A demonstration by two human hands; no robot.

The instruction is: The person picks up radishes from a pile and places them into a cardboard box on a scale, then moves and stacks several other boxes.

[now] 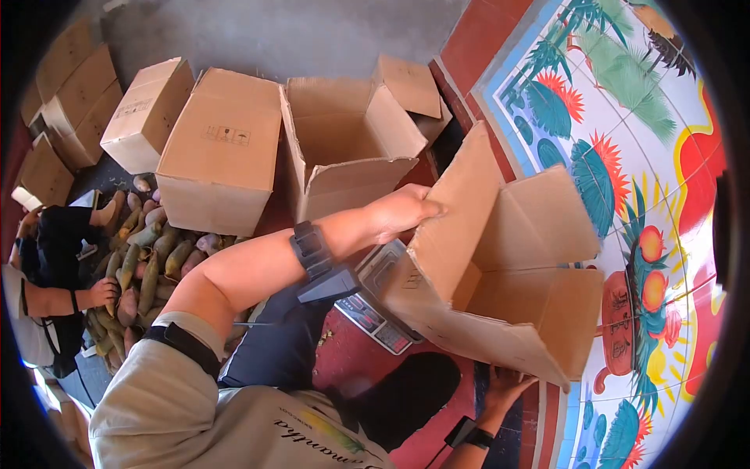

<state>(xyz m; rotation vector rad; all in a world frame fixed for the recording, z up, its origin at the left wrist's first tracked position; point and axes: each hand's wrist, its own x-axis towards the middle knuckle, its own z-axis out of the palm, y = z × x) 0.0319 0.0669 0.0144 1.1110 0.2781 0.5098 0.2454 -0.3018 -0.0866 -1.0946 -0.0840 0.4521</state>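
An open, empty cardboard box (500,328) with its flaps raised stands tilted at the centre right, partly over a digital scale (379,320). My left hand (398,213) grips the edge of the box's left flap, with the thumb side showing. At the box's lower right corner, my right hand (509,388) holds the bottom edge from beneath, its fingers partly hidden by the cardboard. The scale's keypad shows below my left forearm, and the box covers its right part.
Behind stand an open box (344,133), a closed box (223,141) and more cartons. At the left, a co-worker's hand (104,292) touches a pile of long tubers (148,273). A painted tile wall (625,156) rises on the right.
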